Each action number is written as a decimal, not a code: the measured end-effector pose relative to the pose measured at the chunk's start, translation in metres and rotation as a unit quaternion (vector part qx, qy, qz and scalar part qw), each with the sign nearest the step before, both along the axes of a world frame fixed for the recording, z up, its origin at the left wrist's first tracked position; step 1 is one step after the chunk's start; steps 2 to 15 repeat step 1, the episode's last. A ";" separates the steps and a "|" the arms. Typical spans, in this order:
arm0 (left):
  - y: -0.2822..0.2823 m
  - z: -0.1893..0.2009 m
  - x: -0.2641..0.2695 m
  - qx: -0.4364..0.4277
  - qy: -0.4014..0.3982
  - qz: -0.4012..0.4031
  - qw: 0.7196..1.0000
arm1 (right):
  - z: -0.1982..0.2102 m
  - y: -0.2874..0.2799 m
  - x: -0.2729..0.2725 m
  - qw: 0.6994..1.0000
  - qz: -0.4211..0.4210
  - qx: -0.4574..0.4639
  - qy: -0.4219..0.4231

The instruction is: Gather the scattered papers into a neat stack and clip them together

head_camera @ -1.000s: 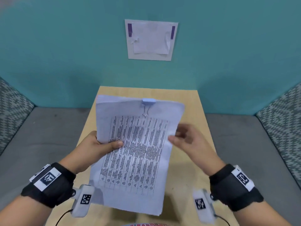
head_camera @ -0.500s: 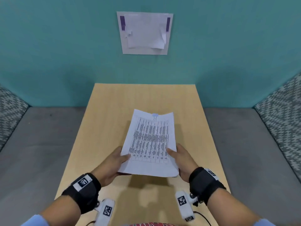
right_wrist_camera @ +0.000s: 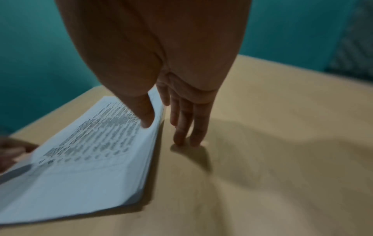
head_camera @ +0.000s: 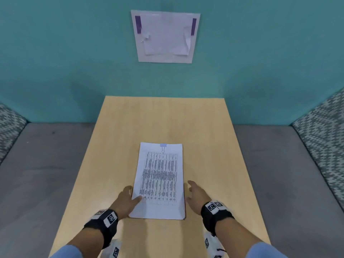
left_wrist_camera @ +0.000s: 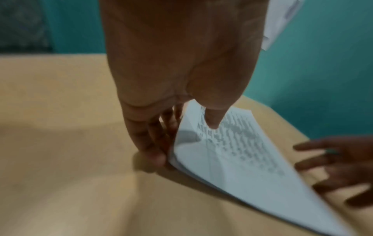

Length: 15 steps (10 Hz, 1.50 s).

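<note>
A stack of printed papers [head_camera: 160,181] lies on the wooden table [head_camera: 163,118], square to me, with a pale blue binder clip [head_camera: 163,145] on its far edge. My left hand [head_camera: 133,195] pinches the stack's left edge near the front. The thumb rests on top and the fingers [left_wrist_camera: 153,153] sit against and under the slightly lifted edge of the stack [left_wrist_camera: 232,156]. My right hand [head_camera: 189,190] is open just off the right edge. In the right wrist view its fingertips [right_wrist_camera: 187,137] touch the table beside the stack [right_wrist_camera: 90,159], and the thumb hovers over the paper's edge.
A sheet taped to a board [head_camera: 165,36] hangs on the teal wall behind the table. Grey bench seats [head_camera: 46,164] flank the table on both sides, with patterned cushions [head_camera: 323,138] at the outer edges.
The clipped stack came down from being held upright in front of me to lying flat on the table. My right hand let go of it and moved off the right edge.
</note>
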<state>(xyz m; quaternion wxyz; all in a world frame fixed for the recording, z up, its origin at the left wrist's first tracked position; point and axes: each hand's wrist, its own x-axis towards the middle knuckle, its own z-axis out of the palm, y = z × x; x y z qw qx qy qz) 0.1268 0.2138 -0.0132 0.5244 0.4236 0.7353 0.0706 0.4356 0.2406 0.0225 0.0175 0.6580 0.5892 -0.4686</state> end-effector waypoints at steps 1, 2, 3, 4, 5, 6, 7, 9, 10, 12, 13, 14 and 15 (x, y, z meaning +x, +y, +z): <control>-0.009 -0.005 -0.022 0.007 0.096 -0.085 0.992 | -0.002 0.004 0.015 0.999 0.005 0.040 -0.014; -0.009 -0.005 -0.022 0.007 0.096 -0.085 0.992 | -0.002 0.004 0.015 0.999 0.005 0.040 -0.014; -0.009 -0.005 -0.022 0.007 0.096 -0.085 0.992 | -0.002 0.004 0.015 0.999 0.005 0.040 -0.014; -0.009 -0.005 -0.022 0.007 0.096 -0.085 0.992 | -0.002 0.004 0.015 0.999 0.005 0.040 -0.014; -0.009 -0.005 -0.022 0.007 0.096 -0.085 0.992 | -0.002 0.004 0.015 0.999 0.005 0.040 -0.014; -0.009 -0.005 -0.022 0.007 0.096 -0.085 0.992 | -0.002 0.004 0.015 0.999 0.005 0.040 -0.014; -0.009 -0.005 -0.022 0.007 0.096 -0.085 0.992 | -0.002 0.004 0.015 0.999 0.005 0.040 -0.014; -0.009 -0.005 -0.022 0.007 0.096 -0.085 0.992 | -0.002 0.004 0.015 0.999 0.005 0.040 -0.014; -0.009 -0.005 -0.022 0.007 0.096 -0.085 0.992 | -0.002 0.004 0.015 0.999 0.005 0.040 -0.014; -0.009 -0.005 -0.022 0.007 0.096 -0.085 0.992 | -0.002 0.004 0.015 0.999 0.005 0.040 -0.014; -0.009 -0.005 -0.022 0.007 0.096 -0.085 0.992 | -0.002 0.004 0.015 0.999 0.005 0.040 -0.014; -0.009 -0.005 -0.022 0.007 0.096 -0.085 0.992 | -0.002 0.004 0.015 0.999 0.005 0.040 -0.014; -0.009 -0.005 -0.022 0.007 0.096 -0.085 0.992 | -0.002 0.004 0.015 0.999 0.005 0.040 -0.014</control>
